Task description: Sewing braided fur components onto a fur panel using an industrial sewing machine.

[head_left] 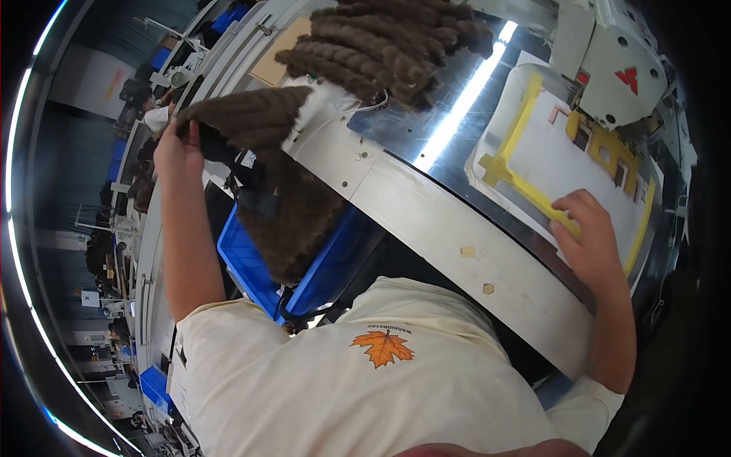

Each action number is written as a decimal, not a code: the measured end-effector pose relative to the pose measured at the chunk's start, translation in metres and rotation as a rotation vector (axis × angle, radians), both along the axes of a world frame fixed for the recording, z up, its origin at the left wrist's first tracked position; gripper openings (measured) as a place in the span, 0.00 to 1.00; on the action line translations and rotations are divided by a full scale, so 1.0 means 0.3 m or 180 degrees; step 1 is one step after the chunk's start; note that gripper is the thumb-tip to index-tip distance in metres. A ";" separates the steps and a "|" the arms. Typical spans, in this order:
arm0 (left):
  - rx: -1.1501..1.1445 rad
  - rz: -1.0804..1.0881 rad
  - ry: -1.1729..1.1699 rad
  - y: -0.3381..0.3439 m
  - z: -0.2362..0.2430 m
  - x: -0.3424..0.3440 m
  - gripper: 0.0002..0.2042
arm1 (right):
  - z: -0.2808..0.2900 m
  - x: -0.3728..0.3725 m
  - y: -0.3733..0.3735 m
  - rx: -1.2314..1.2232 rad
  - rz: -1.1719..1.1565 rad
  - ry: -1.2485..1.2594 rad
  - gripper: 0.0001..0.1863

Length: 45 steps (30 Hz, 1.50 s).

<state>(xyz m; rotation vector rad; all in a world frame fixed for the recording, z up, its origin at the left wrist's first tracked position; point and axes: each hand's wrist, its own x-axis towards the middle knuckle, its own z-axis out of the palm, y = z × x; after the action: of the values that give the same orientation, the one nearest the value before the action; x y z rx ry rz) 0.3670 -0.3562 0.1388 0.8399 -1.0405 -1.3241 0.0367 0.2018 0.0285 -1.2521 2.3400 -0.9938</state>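
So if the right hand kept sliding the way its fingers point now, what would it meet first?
The right hand rests on the white template plate, fingers on its yellow tape border. Going straight on across the plate, it would probably meet the sewing machine head first, though depth is hard to judge.

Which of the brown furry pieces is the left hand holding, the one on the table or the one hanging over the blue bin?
The hanging fur piece: the left hand grips its upper edge above the blue bin. The fur pile lies untouched on the table.
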 end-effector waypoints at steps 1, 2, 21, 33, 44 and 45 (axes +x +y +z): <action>0.0054 0.0215 0.0028 0.054 -0.026 -0.023 0.10 | 0.029 0.025 -0.084 -0.0020 0.0261 0.0069 0.13; 0.0119 0.0076 0.0085 0.090 -0.039 -0.027 0.09 | 0.054 0.054 -0.162 -0.0161 0.0501 0.0255 0.17; -0.0825 -0.0532 -0.2729 0.222 -0.330 0.270 0.13 | 0.152 0.430 -1.287 -0.1413 0.1157 -0.0324 0.14; -0.1505 -0.1080 -0.3505 0.020 -0.587 0.260 0.14 | 0.153 0.367 -1.323 -0.1166 0.0985 -0.1410 0.12; -0.1112 -0.0912 -0.4075 -0.032 -0.685 0.383 0.17 | 0.214 0.373 -1.294 -0.1483 0.1225 -0.0962 0.12; -0.1363 -0.0742 -0.4155 -0.018 -0.676 0.383 0.16 | 0.228 0.381 -1.281 -0.1551 0.1261 -0.1145 0.12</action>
<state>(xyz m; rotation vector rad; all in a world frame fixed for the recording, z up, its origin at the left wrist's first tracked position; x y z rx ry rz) 0.4820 -0.3614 -0.0640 1.2745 -2.3781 -0.5452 0.1509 -0.1825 0.0970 -1.4757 1.5491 -1.5401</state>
